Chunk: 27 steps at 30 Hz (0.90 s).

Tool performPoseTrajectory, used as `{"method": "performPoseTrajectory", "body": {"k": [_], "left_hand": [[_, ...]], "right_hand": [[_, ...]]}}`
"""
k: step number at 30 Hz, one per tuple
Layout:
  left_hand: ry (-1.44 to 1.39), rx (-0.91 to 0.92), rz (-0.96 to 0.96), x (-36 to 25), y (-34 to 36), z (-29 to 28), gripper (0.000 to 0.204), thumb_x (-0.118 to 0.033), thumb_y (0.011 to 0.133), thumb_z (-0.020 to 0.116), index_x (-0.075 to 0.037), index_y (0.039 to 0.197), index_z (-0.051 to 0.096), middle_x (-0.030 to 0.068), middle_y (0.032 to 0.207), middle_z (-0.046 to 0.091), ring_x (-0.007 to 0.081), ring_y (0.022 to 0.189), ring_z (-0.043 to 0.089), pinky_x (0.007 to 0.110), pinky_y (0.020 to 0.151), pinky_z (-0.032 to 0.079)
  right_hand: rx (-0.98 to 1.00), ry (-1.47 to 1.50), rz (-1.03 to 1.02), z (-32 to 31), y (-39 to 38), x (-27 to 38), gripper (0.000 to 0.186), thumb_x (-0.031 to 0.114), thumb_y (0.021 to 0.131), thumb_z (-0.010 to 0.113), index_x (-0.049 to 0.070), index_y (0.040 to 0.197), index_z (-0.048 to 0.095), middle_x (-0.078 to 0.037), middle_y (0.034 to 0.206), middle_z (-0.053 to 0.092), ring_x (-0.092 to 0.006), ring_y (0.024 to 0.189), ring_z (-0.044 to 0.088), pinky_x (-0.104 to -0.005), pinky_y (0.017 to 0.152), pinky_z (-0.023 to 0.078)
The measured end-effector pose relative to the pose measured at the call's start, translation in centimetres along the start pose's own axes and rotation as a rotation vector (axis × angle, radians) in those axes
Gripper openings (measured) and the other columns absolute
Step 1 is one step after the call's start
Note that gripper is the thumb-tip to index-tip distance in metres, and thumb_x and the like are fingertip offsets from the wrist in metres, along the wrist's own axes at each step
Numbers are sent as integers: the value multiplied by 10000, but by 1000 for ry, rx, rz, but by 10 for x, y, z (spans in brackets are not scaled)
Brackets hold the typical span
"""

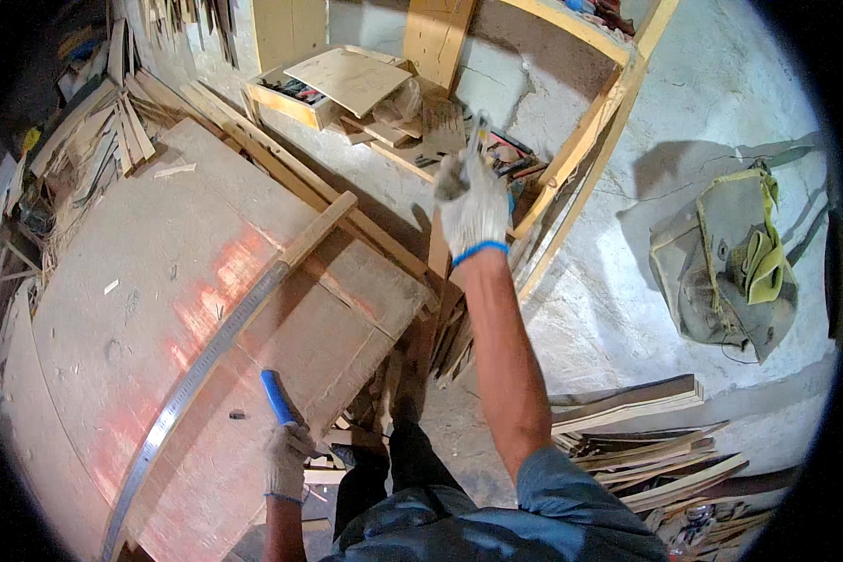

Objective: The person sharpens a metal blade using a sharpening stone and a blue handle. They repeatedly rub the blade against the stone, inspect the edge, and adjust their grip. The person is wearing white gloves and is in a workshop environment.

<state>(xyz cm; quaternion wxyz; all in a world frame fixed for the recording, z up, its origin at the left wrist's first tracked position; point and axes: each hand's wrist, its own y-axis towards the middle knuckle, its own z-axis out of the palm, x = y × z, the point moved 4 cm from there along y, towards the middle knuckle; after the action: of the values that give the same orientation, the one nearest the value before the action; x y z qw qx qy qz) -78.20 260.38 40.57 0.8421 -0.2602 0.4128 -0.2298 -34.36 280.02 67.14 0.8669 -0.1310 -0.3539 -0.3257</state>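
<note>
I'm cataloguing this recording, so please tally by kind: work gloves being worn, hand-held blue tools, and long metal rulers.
Work gloves: 2
Hand-held blue tool: 1
Long metal ruler: 1
Total: 4

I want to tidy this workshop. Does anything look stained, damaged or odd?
Yes. The broad, dusty brown wooden worktop has ragged, reddish patches alongside the long silver metal ruler; they look odd against the worktop's duller surface, though their cause is unclear.
</note>
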Motion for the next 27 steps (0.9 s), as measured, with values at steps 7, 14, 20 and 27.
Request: {"method": "performPoseTrajectory", "body": {"k": [7, 14, 20, 27], "left_hand": [[144, -81, 75, -20, 5, 38, 229, -278, 973, 571, -55, 961, 617, 34, 767, 590, 134, 595, 528, 288, 565, 454], [682, -525, 259, -55, -6, -26, 282, -211, 962, 572, -16, 1141, 670, 49, 788, 621, 102, 656, 568, 269, 566, 474], [1054, -680, 527, -71, 6, -75, 272, -173, 942, 587, -2, 1140, 664, 163, 989, 724, 188, 825, 687, 325, 750, 538], [1147, -592, 466, -52, 20, -32, 279, -235, 939, 600, -49, 1134, 674, 196, 1026, 714, 322, 974, 704, 399, 840, 533]], "right_hand": [[318, -517, -148, 22, 5, 5, 218, 96, 975, 581, 65, 1188, 614, -56, 989, 639, -210, 916, 605, -327, 819, 526], [369, -604, 640, -53, -131, -119, 279, 287, 1026, 535, 28, 1022, 640, -53, 766, 631, -153, 615, 597, -299, 545, 486], [354, -585, 966, -85, -232, -162, 236, 250, 1003, 559, 28, 956, 625, -81, 757, 646, -184, 608, 624, -330, 542, 517], [267, -504, 1056, -98, -246, -163, 199, 204, 999, 556, 24, 1039, 630, -108, 780, 678, -199, 601, 655, -327, 530, 543]]}}
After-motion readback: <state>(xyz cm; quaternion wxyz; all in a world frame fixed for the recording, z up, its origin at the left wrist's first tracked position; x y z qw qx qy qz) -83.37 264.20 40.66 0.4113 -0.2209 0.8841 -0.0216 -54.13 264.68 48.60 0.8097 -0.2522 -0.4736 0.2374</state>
